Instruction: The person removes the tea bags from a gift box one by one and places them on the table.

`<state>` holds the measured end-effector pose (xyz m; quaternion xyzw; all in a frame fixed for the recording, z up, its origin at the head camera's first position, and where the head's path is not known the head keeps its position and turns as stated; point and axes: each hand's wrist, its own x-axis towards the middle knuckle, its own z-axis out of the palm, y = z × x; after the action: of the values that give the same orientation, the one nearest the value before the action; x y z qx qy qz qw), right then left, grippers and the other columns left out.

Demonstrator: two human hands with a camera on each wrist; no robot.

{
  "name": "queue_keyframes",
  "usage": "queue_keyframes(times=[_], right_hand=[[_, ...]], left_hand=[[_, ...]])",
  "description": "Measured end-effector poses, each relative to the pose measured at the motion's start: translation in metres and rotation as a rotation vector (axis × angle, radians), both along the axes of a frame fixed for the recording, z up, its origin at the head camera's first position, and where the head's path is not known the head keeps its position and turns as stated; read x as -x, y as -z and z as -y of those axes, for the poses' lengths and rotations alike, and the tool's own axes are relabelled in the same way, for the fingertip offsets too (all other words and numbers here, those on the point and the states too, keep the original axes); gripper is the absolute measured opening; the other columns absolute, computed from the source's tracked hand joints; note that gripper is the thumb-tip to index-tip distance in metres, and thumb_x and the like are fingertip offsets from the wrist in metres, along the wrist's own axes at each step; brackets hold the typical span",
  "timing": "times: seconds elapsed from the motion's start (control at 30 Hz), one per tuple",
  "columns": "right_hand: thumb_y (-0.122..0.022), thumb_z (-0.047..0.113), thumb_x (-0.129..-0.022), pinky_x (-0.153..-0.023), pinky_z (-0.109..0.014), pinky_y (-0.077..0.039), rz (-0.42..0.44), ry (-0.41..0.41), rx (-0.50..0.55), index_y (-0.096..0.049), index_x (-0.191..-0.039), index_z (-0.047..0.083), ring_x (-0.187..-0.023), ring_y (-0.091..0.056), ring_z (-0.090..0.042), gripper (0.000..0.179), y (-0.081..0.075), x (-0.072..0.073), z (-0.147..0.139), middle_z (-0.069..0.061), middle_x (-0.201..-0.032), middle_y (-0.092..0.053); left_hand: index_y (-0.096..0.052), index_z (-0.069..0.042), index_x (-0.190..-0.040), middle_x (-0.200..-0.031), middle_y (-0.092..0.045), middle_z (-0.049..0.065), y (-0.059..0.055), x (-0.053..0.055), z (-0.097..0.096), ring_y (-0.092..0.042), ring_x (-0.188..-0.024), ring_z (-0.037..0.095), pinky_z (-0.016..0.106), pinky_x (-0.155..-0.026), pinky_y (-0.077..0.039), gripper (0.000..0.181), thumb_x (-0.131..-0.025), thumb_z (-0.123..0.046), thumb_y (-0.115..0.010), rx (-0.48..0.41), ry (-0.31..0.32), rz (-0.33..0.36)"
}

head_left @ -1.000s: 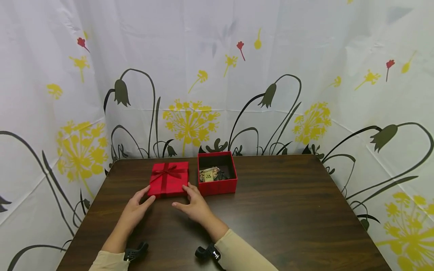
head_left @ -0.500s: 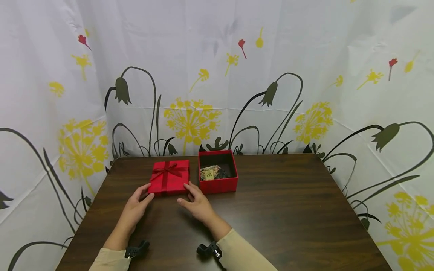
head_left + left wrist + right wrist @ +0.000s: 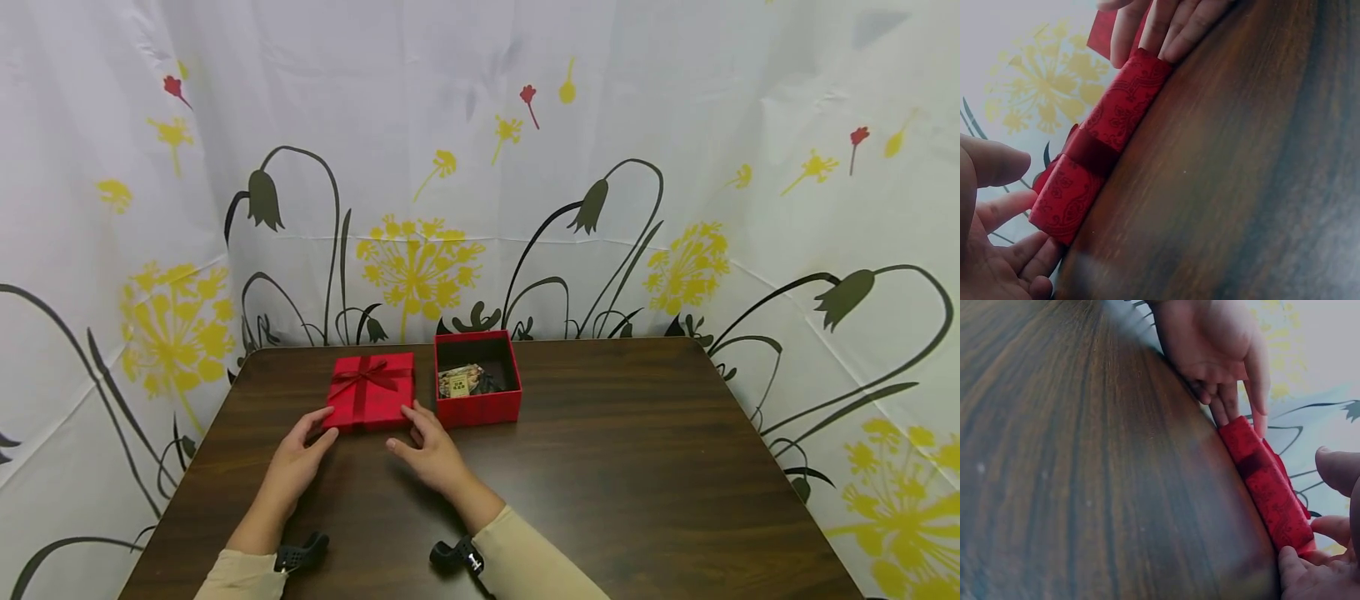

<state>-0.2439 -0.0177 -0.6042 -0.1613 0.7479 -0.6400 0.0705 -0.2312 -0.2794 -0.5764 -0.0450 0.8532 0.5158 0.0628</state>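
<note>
On the brown table (image 3: 630,450), left hand (image 3: 294,465) and right hand (image 3: 437,457) touch the red lid (image 3: 384,402), grip relaxed, some fingertips hidden.

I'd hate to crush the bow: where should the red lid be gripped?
Probably by its left and right side walls near the front corners, one hand each, coming from the person's side. The red lid lies flat, with the bow raised on top, and the open box leaves little room on the right.

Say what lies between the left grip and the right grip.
The bow-topped red lid at the far end; nearer the camera, bare tabletop. Head view shows both.
</note>
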Motion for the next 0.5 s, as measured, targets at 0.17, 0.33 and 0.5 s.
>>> queue_keyframes(times=[0.17, 0.33, 0.5], right_hand=[[-0.077, 0.020, -0.104, -0.126, -0.044, -0.042, 0.010, 0.007, 0.020, -0.051, -0.162, 0.004, -0.163, -0.036, -0.034, 0.065, -0.0003, -0.0007, 0.0005, -0.018, -0.178, -0.030], [-0.076, 0.017, -0.104, -0.127, -0.046, -0.041, 0.031, 0.019, 0.088, -0.055, -0.158, 0.004, -0.163, -0.037, -0.032, 0.059, -0.0019, -0.0011, 0.0000, -0.016, -0.178, -0.031], [-0.074, 0.019, -0.105, -0.127, -0.047, -0.041, 0.002, -0.008, 0.050, -0.057, -0.157, 0.004, -0.164, -0.036, -0.035, 0.056, -0.0029, -0.0008, -0.0002, -0.017, -0.179, -0.029]], left_hand=[[-0.034, -0.013, -0.171, -0.177, -0.030, 0.023, 0.0002, 0.0012, 0.0011, -0.026, -0.164, 0.045, 0.071, -0.131, -0.020, 0.066, -0.114, -0.038, -0.057, 0.005, 0.004, 0.018], [-0.033, -0.014, -0.171, -0.177, -0.030, 0.023, 0.0001, 0.0007, 0.0006, -0.025, -0.165, 0.045, 0.071, -0.131, -0.019, 0.067, -0.114, -0.040, -0.057, 0.005, 0.007, 0.024], [-0.033, -0.012, -0.170, -0.176, -0.031, 0.024, -0.0020, 0.0002, -0.0003, -0.025, -0.164, 0.046, 0.072, -0.131, -0.019, 0.067, -0.114, -0.038, -0.058, -0.004, 0.002, 0.017]])
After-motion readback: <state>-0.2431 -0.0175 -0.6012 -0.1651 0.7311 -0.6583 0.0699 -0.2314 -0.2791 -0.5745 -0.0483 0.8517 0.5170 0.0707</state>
